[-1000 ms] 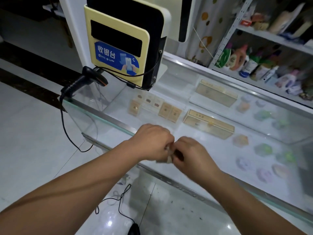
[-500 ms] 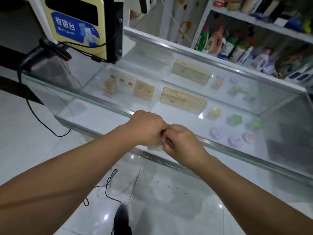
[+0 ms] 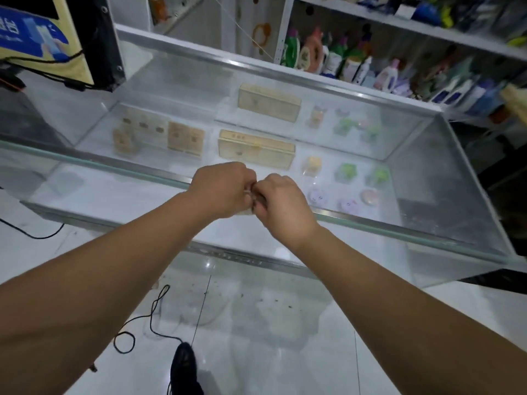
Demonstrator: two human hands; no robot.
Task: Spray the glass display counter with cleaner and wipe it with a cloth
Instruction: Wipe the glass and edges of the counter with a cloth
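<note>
The glass display counter [image 3: 413, 155] fills the middle of the view, its top looking hazy and its near edge running under my wrists. My left hand [image 3: 222, 189] and my right hand [image 3: 282, 203] are pressed together above that near edge, both closed on a small pale cloth [image 3: 247, 212]. Only a scrap of the cloth shows between and below the fingers. No spray bottle is in view in my hands.
A yellow and black checkout terminal [image 3: 71, 38] stands on the counter's left end. Wooden boxes [image 3: 256, 149] and small coloured items [image 3: 346, 171] lie inside the case. Shelves of bottles [image 3: 356, 67] stand behind. A black cable [image 3: 148, 317] and my shoe [image 3: 185, 366] are on the tiled floor.
My view has shifted right along the counter, so the terminal has slid to the left edge. Both hands stay pressed together on the cloth over the near glass edge.
</note>
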